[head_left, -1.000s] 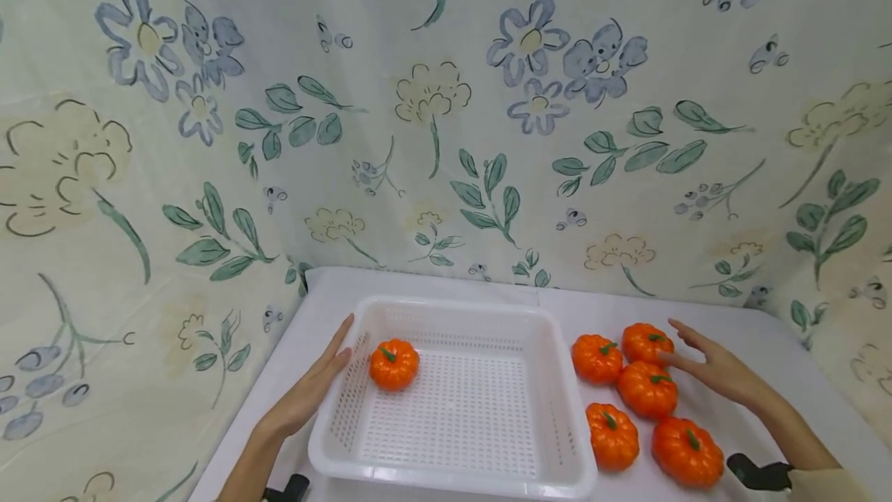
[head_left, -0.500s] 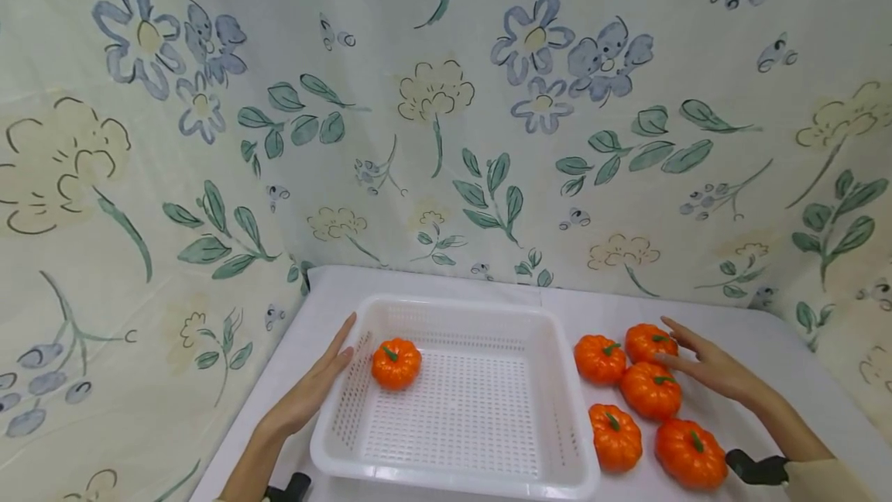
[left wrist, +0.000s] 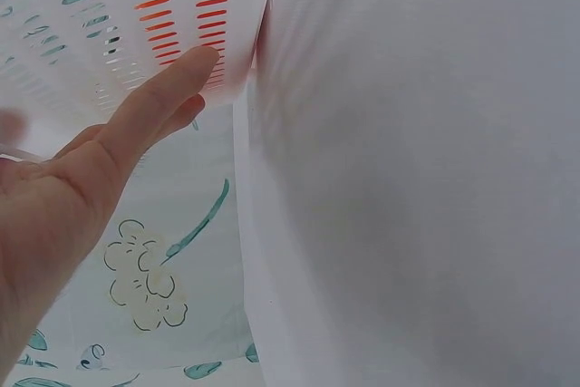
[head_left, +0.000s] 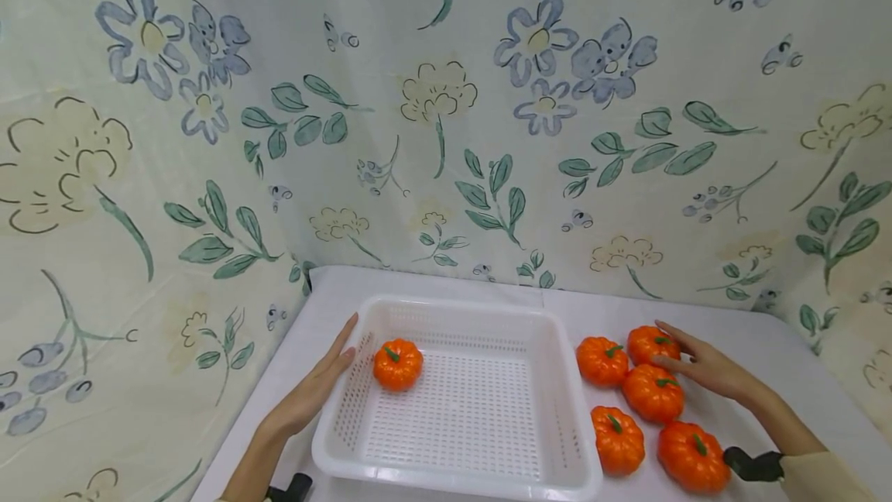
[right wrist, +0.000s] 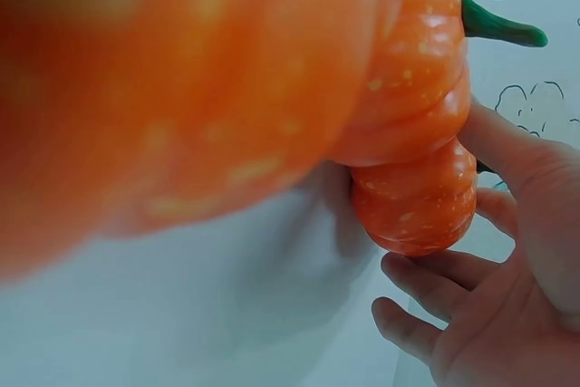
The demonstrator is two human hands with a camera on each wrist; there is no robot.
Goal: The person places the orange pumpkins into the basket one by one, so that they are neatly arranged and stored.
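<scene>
The right hand point(head_left: 711, 366) has moved in over the last second: its fingertips were just off the far pumpkin point(head_left: 651, 344), and now thumb and fingers straddle it. The fingers are spread and only slightly bent; in the right wrist view the nearest fingertip seems to meet the pumpkin's surface, though I cannot tell whether there is any pressure. Nothing suggests a firm hold yet. I judge this to be the end of a reach, with the hand shaped to the pumpkin.

The left hand point(head_left: 313, 386) has not shifted noticeably. Its fingers lie extended along the outside of the white perforated basket point(head_left: 453, 428), at the left wall, touching it and holding nothing; it probably steadies the basket. Whether the thumb hooks over the rim is unclear.

The far pumpkin sits on the table point(head_left: 766, 355), right of the basket, close against the middle pumpkin point(head_left: 653, 395). The left-hand pumpkin point(head_left: 602, 362) stands beside both. Closer to the person are the basket-side pumpkin point(head_left: 619, 442) and the near-right pumpkin point(head_left: 693, 457). None of these five has visibly moved.

Inside the basket, one lone pumpkin point(head_left: 398, 365) rests near the left wall, unchanged. Beyond the table hangs a floral cloth point(head_left: 418, 238).
</scene>
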